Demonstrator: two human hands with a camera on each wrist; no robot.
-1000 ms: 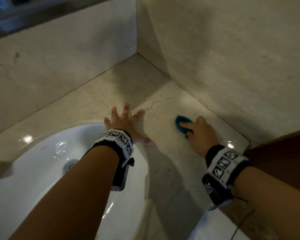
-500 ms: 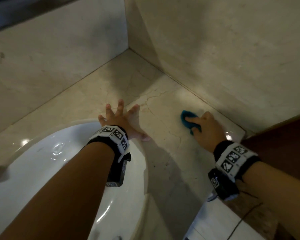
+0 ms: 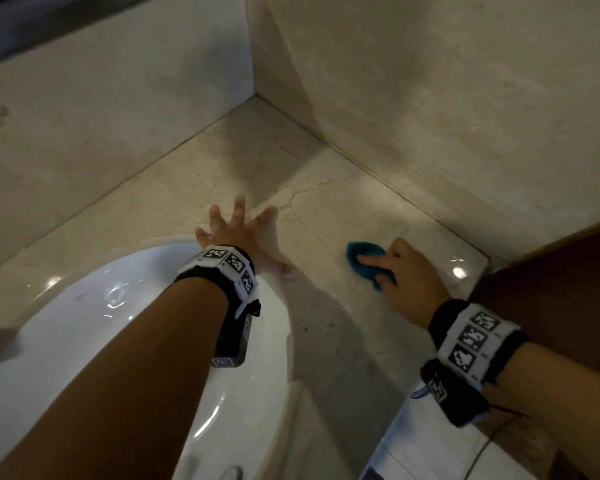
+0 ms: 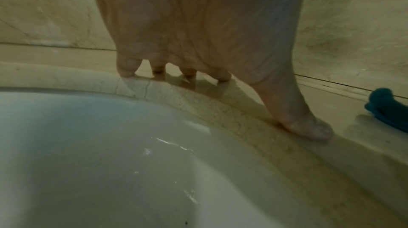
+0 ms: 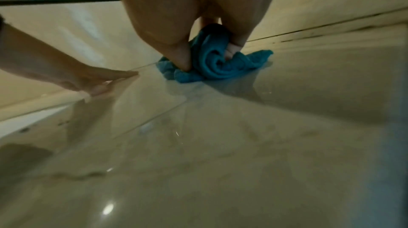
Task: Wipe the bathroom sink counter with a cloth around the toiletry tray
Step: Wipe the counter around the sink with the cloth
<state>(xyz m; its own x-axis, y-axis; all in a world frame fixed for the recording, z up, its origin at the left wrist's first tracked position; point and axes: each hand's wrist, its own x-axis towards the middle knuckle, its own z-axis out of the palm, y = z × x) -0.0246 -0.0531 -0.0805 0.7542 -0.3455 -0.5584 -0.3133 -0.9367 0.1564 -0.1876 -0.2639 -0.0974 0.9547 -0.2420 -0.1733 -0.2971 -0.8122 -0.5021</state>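
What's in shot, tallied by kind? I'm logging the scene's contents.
Hands: 2, left hand flat on the counter, right hand gripping the cloth
Cloths: 1, teal cloth
Sinks: 1, white sink
Total: 4

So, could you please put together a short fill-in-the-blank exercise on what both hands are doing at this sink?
1. The right hand grips a bunched cloth whose colour is ____.
2. The left hand rests with its fingers spread on the ____, just past the sink rim.
3. The basin of the sink is coloured ____.
4. The cloth lies to the ____ of the left hand.

Missing words: blue; counter; white; right
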